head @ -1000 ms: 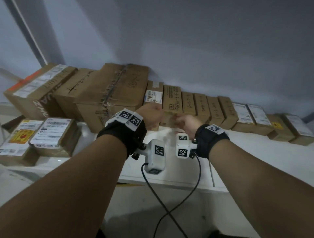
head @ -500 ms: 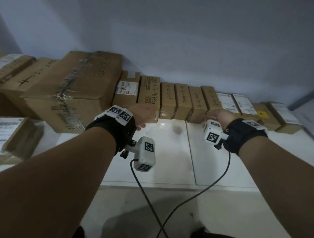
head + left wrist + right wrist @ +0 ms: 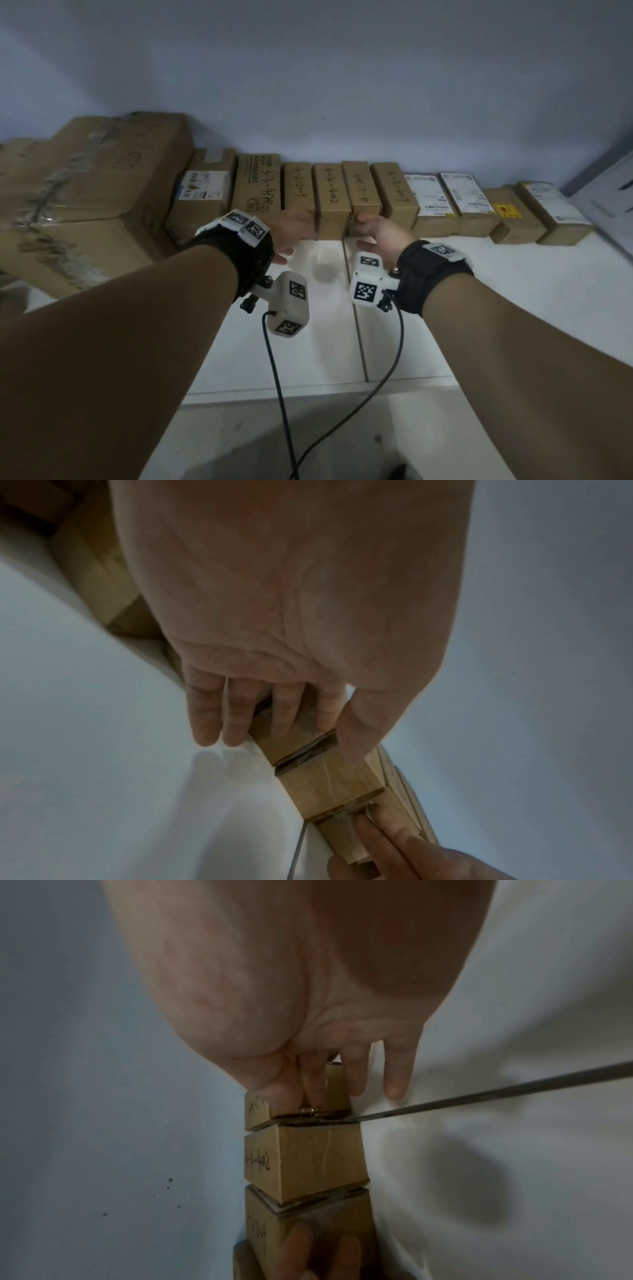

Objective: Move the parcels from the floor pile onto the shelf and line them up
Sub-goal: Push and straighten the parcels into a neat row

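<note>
A row of brown cardboard parcels stands along the wall on the white shelf [image 3: 479,308]. My left hand [image 3: 294,228] lies flat with straight fingers against the front of a small handwritten parcel [image 3: 298,192]; the left wrist view shows these fingers [image 3: 281,718] on that parcel's face [image 3: 294,744]. My right hand [image 3: 373,228] presses straight fingers [image 3: 316,1091] on the front of another small parcel [image 3: 361,190]. One parcel [image 3: 330,198] stands between the two, also seen as the middle box [image 3: 304,1161]. Neither hand grips anything.
Large taped cartons [image 3: 85,192] fill the shelf's left end. Labelled white-topped parcels [image 3: 455,195] and a yellow-stickered box [image 3: 507,214] continue the row to the right, up to a side wall [image 3: 609,192]. Sensor cables [image 3: 284,394] hang below my wrists over the shelf's front edge.
Both hands were on one parcel, then spread wide along the row. Now they have come closer, with one parcel between them. My view has swung right.
</note>
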The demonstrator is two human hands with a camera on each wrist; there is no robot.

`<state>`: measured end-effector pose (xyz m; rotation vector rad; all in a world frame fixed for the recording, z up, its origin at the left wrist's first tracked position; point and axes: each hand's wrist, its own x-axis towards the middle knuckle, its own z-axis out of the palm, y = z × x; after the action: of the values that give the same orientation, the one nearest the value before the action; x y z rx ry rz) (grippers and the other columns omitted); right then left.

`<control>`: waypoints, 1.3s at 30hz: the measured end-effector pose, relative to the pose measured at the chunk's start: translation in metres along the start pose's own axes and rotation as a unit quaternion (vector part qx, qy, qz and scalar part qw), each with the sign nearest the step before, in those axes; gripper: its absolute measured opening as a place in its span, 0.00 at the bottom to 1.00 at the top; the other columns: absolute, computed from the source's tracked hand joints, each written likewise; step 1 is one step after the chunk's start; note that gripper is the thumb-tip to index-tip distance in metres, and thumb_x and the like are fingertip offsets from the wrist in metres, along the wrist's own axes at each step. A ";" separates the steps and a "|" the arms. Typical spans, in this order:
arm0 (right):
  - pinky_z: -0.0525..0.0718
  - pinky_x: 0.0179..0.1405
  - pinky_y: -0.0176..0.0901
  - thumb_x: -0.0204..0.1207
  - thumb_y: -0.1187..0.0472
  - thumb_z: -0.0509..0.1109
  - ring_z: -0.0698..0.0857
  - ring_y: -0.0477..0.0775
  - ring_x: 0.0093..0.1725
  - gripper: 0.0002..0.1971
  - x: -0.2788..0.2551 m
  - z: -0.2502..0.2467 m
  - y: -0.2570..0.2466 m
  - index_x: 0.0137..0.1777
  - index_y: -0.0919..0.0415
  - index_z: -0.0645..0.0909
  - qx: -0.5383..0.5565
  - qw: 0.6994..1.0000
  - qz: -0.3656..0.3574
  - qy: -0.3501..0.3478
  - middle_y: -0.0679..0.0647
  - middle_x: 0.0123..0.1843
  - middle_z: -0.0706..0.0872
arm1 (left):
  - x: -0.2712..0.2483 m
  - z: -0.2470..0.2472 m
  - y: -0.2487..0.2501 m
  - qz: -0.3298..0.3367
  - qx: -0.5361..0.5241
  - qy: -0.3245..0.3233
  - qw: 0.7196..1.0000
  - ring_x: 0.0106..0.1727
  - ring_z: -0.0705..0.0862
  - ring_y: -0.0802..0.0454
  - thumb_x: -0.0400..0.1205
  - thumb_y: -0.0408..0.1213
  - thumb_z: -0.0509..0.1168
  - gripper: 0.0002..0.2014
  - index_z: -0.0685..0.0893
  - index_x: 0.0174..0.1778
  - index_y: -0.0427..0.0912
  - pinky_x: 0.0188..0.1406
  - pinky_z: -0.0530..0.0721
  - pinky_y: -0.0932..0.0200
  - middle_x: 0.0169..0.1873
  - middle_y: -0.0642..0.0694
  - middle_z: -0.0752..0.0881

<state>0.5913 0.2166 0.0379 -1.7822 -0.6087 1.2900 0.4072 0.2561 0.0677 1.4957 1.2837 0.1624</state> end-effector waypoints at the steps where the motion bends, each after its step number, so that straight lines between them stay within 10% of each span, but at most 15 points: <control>1: 0.74 0.75 0.60 0.85 0.70 0.58 0.75 0.62 0.75 0.24 -0.001 0.000 0.001 0.81 0.58 0.68 0.000 1.000 -0.002 0.001 0.60 0.78 0.73 | 0.004 0.004 -0.001 -0.001 -0.006 0.004 1.000 0.57 0.82 0.41 0.81 0.42 0.67 0.10 0.81 0.56 0.59 0.59 0.82 0.45 0.54 0.38 0.81; 10: 0.81 0.59 0.55 0.82 0.62 0.65 0.80 0.64 0.68 0.21 -0.020 0.013 -0.011 0.76 0.54 0.74 -0.021 1.000 -0.016 -0.004 0.59 0.72 0.79 | 0.013 0.020 -0.001 -0.007 0.004 0.021 1.000 0.57 0.82 0.44 0.83 0.39 0.67 0.18 0.76 0.69 0.53 0.58 0.81 0.48 0.61 0.45 0.81; 15: 0.84 0.48 0.52 0.82 0.64 0.64 0.84 0.58 0.46 0.11 -0.022 0.016 -0.007 0.62 0.61 0.81 0.013 1.000 0.011 0.004 0.62 0.53 0.86 | 0.019 0.036 0.014 0.006 0.046 -0.022 0.999 0.56 0.80 0.47 0.86 0.38 0.62 0.09 0.81 0.61 0.51 0.53 0.77 0.52 0.56 0.48 0.82; 19: 0.84 0.59 0.61 0.78 0.65 0.66 0.80 0.64 0.67 0.22 -0.016 0.008 0.001 0.73 0.55 0.76 0.036 0.999 -0.015 -0.032 0.61 0.68 0.80 | 0.035 0.038 0.020 0.033 0.029 -0.018 0.999 0.47 0.77 0.52 0.86 0.32 0.58 0.17 0.75 0.69 0.53 0.42 0.74 0.56 0.48 0.49 0.80; 25: 0.84 0.64 0.62 0.80 0.65 0.66 0.74 0.63 0.73 0.25 -0.011 -0.008 -0.009 0.77 0.53 0.73 -0.011 0.999 -0.010 -0.049 0.56 0.76 0.75 | 0.039 0.045 0.025 0.031 0.036 -0.009 0.999 0.61 0.79 0.44 0.85 0.36 0.62 0.16 0.77 0.68 0.54 0.54 0.78 0.48 0.63 0.42 0.81; 30: 0.83 0.63 0.56 0.84 0.61 0.62 0.83 0.58 0.54 0.16 -0.036 -0.040 -0.013 0.68 0.63 0.80 -0.035 0.998 -0.023 -0.042 0.60 0.56 0.84 | 0.030 0.062 0.041 0.039 0.090 -0.013 0.995 0.50 0.83 0.47 0.86 0.39 0.64 0.11 0.80 0.63 0.43 0.46 0.82 0.54 0.59 0.40 0.84; 33: 0.86 0.57 0.55 0.82 0.60 0.63 0.86 0.58 0.50 0.13 -0.039 -0.086 -0.013 0.64 0.61 0.81 -0.042 0.998 -0.034 0.016 0.57 0.56 0.85 | 0.021 0.078 0.061 0.114 0.146 -0.041 0.982 0.43 0.85 0.51 0.84 0.38 0.67 0.09 0.83 0.59 0.44 0.37 0.81 0.61 0.52 0.44 0.87; 39: 0.87 0.38 0.43 0.78 0.58 0.64 0.88 0.58 0.52 0.20 -0.020 -0.206 0.007 0.69 0.63 0.80 -0.067 0.985 0.030 0.155 0.60 0.66 0.83 | 0.027 0.123 0.119 0.300 0.326 -0.019 0.896 0.54 0.85 0.51 0.77 0.48 0.70 0.10 0.85 0.53 0.55 0.56 0.84 0.52 0.52 0.53 0.87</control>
<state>0.7757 0.1273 0.0684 -2.0741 -0.4794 0.9999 0.5747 0.2234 0.0982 2.4424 0.8289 0.1020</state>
